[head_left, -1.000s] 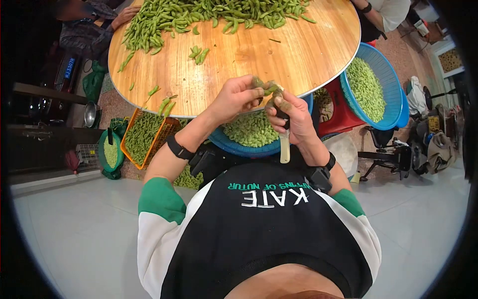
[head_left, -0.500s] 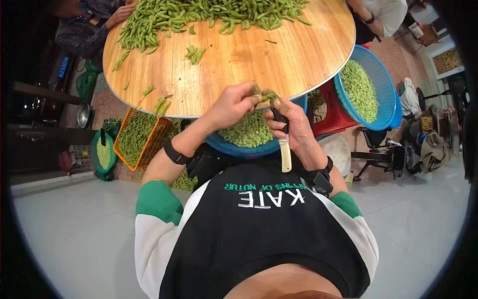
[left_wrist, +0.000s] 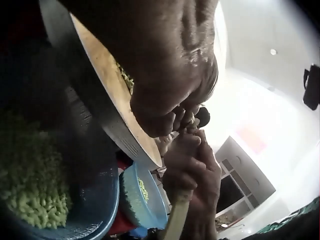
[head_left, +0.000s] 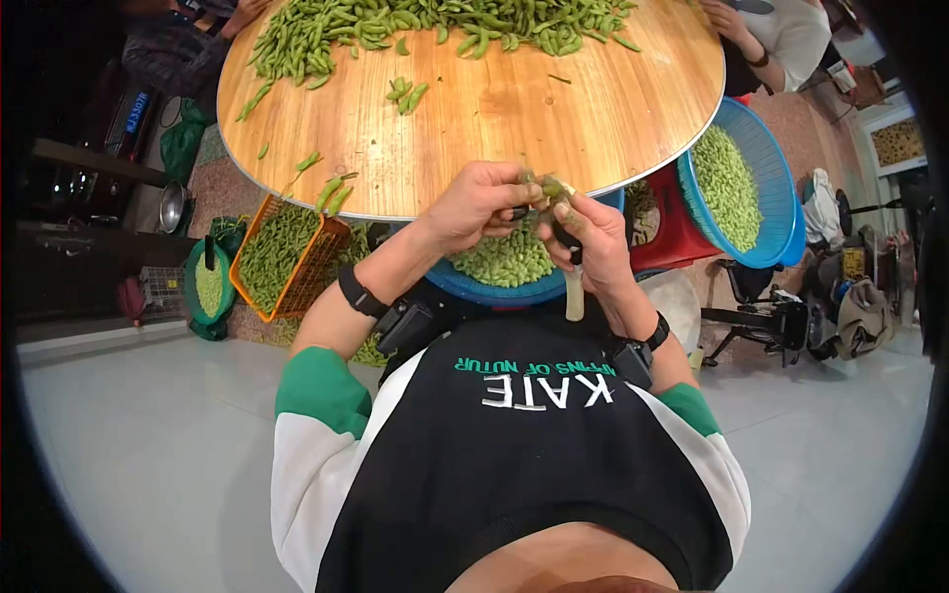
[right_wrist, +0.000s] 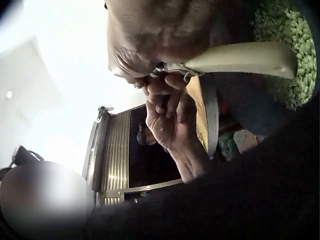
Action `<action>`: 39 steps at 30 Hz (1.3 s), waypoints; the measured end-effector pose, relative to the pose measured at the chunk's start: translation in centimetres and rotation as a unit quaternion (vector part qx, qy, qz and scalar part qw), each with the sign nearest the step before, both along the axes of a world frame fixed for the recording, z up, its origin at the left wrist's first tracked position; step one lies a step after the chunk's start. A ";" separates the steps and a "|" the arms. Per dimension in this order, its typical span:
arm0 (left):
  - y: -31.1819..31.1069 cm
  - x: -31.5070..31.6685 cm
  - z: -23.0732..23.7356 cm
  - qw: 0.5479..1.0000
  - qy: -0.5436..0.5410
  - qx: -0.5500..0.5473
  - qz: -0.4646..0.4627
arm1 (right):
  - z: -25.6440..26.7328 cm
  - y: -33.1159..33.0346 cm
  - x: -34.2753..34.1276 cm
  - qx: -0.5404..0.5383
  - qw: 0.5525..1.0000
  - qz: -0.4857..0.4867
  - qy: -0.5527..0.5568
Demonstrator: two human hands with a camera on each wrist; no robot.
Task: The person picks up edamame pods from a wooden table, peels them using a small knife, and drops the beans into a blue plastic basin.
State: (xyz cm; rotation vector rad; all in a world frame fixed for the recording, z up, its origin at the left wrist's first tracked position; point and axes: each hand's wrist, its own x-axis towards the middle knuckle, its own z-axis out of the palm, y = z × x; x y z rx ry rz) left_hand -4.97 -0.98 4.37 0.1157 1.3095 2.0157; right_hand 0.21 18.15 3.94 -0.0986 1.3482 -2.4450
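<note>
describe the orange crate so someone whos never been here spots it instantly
In the head view, find the big wooden table. Below its near left edge sits the orange crate, between a green basin and a blue basket. Its orange mesh walls, around green pods, set it apart.

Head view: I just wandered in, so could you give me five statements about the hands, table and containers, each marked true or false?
1. The right hand grips a pale-handled tool. True.
2. The hands are far apart. False: the left hand is close to the right, their fingers together.
3. The big heap of pods lies at the near edge. False: the heap is on the far side of the table.
4. The blue tub at the right holds beans. True.
5. The orange basket holds shelled beans. False: the basket holds pods.
</note>
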 end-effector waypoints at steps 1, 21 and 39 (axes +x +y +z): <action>-0.2 -0.1 -0.4 0.996 -0.022 0.074 -0.041 | 0.1 0.3 0.0 -0.057 0.997 0.039 -0.027; -0.2 0.5 -0.7 0.976 -0.124 0.146 -0.099 | -0.3 0.2 -0.5 0.047 0.998 -0.041 0.013; 1.7 3.2 1.7 0.851 0.430 -0.272 0.127 | -0.7 0.5 -0.3 0.191 0.978 -0.034 0.081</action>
